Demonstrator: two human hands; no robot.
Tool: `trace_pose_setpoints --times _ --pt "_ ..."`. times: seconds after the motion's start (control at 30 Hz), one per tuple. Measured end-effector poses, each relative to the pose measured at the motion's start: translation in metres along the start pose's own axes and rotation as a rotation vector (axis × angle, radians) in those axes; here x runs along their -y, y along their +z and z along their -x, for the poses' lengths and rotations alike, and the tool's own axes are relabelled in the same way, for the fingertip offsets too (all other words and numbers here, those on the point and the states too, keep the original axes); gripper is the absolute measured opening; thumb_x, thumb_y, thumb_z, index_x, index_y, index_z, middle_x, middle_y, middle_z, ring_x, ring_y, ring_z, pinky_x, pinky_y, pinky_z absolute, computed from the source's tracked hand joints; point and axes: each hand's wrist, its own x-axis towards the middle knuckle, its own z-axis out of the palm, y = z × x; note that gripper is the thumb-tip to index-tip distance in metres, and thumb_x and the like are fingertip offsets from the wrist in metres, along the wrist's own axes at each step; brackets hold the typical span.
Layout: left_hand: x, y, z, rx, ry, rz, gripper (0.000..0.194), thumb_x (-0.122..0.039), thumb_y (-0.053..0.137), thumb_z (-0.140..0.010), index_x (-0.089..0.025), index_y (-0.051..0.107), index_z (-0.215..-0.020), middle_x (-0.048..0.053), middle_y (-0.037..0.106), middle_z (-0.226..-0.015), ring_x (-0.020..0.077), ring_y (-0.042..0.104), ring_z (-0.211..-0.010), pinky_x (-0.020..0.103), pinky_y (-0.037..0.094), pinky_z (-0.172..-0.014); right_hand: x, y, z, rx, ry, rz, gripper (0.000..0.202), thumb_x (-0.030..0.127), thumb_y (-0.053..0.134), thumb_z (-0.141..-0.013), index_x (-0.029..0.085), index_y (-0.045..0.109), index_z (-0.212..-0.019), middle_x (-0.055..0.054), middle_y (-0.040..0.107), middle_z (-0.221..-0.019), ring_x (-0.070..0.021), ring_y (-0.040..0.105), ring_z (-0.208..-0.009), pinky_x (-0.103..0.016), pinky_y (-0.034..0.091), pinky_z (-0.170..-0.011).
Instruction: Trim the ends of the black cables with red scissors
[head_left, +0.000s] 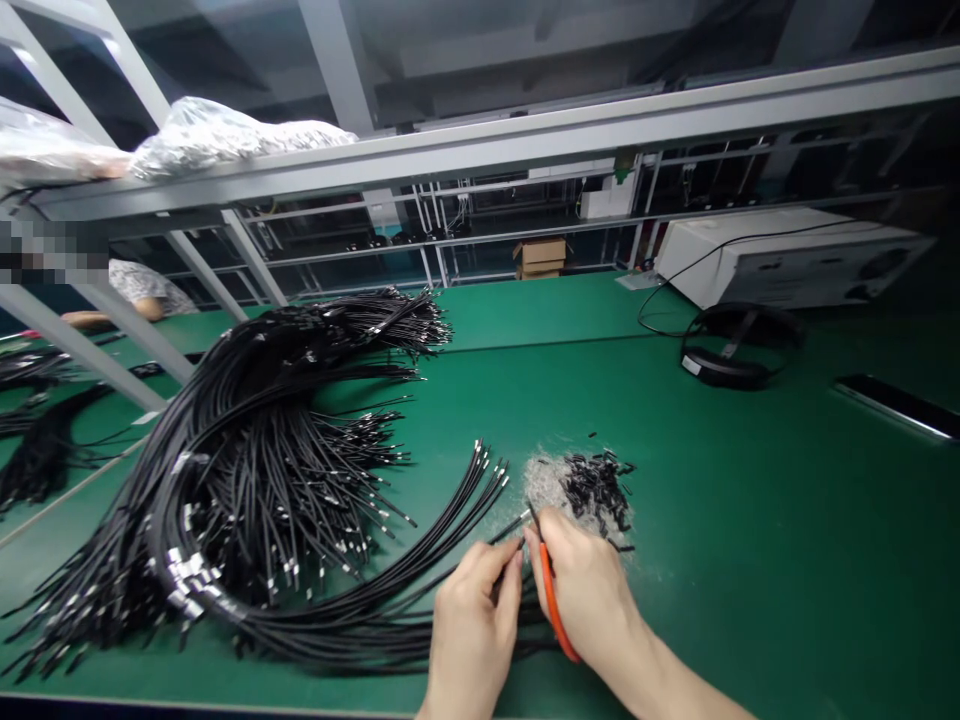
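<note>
My left hand (474, 610) pinches the end of a black cable at the front of the table. Close beside it, my right hand (589, 580) is closed around a tool with orange handles (553, 600); its dark tip is partly hidden by my fingers, so its exact kind is hard to make out. A bundle of black cables (337, 615) with silvery ends curves in from the left and runs under both hands. Just beyond my fingers lies a heap of short black offcuts (598, 487) among pale, thread-like scraps (546, 482).
A large pile of black cables (255, 400) covers the left of the green table (750, 560). A black headband-like device (724, 365), a phone (896, 405) and a white box-shaped machine (787, 260) are at right. Behind the rack at left, a person's arm (150, 308) shows.
</note>
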Motion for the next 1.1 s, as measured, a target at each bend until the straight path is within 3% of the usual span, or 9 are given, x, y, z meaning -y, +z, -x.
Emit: trace_pose_setpoints --times 0.1,0.17,0.23,0.33,0.5,0.8,1.1 --pt "-0.001 0.003 -0.002 -0.037 -0.021 -0.063 0.022 -0.025 0.047 -0.090 -0.020 0.069 -0.088 0.004 0.063 -0.076 0.0173 0.061 -0.069 0.025 0.045 -0.064 -0.004 0.001 0.000 -0.018 -0.220 0.156 0.021 0.010 0.036 -0.092 0.019 0.049 -0.078 -0.003 0.057 -0.074 -0.0173 0.055 -0.066 -0.026 0.031 -0.056" --pt "-0.001 0.003 -0.003 -0.038 -0.055 -0.066 0.022 -0.024 0.048 -0.088 -0.018 0.067 -0.079 0.004 0.062 -0.074 0.0174 0.060 -0.067 0.026 0.044 -0.063 -0.010 -0.004 -0.001 0.023 -0.412 0.186 0.022 0.010 0.035 -0.092 0.019 0.050 -0.079 -0.003 0.056 -0.075 -0.0174 0.053 -0.069 -0.026 0.034 -0.059" --pt "-0.002 0.002 -0.005 -0.025 -0.106 -0.020 0.023 -0.027 0.049 -0.088 -0.018 0.067 -0.077 0.004 0.062 -0.072 0.0170 0.058 -0.066 0.025 0.043 -0.061 -0.018 -0.012 -0.003 0.074 -0.484 0.169 0.021 0.014 0.036 -0.095 0.019 0.052 -0.082 -0.003 0.055 -0.076 -0.0166 0.053 -0.071 -0.025 0.037 -0.061" --pt "-0.001 0.001 -0.009 -0.009 -0.213 0.116 0.027 -0.035 0.051 -0.087 -0.015 0.069 -0.083 0.004 0.062 -0.069 0.0151 0.054 -0.060 0.023 0.039 -0.055 -0.027 -0.023 -0.004 0.095 -0.343 0.245 0.012 0.027 0.048 -0.094 0.019 0.053 -0.086 -0.003 0.055 -0.081 -0.0174 0.055 -0.072 -0.026 0.040 -0.061" --pt "0.004 0.002 -0.019 0.044 -0.356 0.281 0.034 -0.041 0.054 -0.084 -0.011 0.069 -0.078 -0.002 0.054 -0.055 0.0092 0.039 -0.046 0.021 0.027 -0.045 -0.023 -0.023 -0.001 0.129 -0.248 0.477 0.028 0.039 0.073 -0.075 0.019 0.055 -0.079 -0.005 0.057 -0.079 -0.0224 0.057 -0.072 -0.032 0.045 -0.061" --pt "0.005 0.000 -0.027 0.080 -0.397 0.347 0.030 -0.036 0.057 -0.078 -0.013 0.060 -0.060 -0.002 0.052 -0.050 0.0091 0.039 -0.049 0.021 0.028 -0.049 -0.016 -0.010 -0.003 0.194 -0.274 0.548 0.018 0.033 0.069 -0.080 0.020 0.057 -0.080 -0.003 0.063 -0.078 -0.0207 0.061 -0.073 -0.027 0.043 -0.055" --pt "0.003 0.001 -0.030 0.084 -0.421 0.373 0.027 -0.036 0.058 -0.076 -0.013 0.063 -0.063 -0.001 0.056 -0.053 0.0113 0.046 -0.051 0.022 0.032 -0.053 -0.020 -0.014 -0.006 0.229 -0.309 0.576 0.006 0.023 0.064 -0.084 0.019 0.060 -0.081 -0.006 0.064 -0.075 -0.0238 0.062 -0.069 -0.030 0.039 -0.050"
